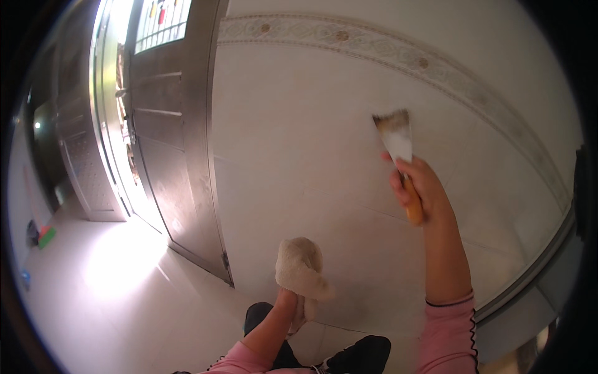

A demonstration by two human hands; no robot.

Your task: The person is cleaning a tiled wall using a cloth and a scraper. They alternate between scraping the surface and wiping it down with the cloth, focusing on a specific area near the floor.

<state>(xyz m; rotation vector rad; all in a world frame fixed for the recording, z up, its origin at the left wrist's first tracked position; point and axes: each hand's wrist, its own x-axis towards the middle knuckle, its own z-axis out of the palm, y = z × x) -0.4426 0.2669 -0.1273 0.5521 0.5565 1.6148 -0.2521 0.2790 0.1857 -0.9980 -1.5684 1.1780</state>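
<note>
My right hand [423, 182] grips a putty knife by its orange handle [414, 205]. The wide metal blade [397, 142] points up toward the tiled wall [299, 126], its far edge dark and stained. Whether the blade touches the tiles, I cannot tell. Lower down, a cream towel [299, 266] is bunched over my left hand [288, 297], hiding nearly all of the fingers. The towel is in front of the lower wall, above my knees, with one end hanging to the right.
A patterned border [343, 36] runs across the wall. At left, a metal door [173, 126] stands ajar, with bright light on the floor [70, 322]. A green-and-orange broom [46, 237] is at far left. A grey-framed edge [528, 271] bounds the right side.
</note>
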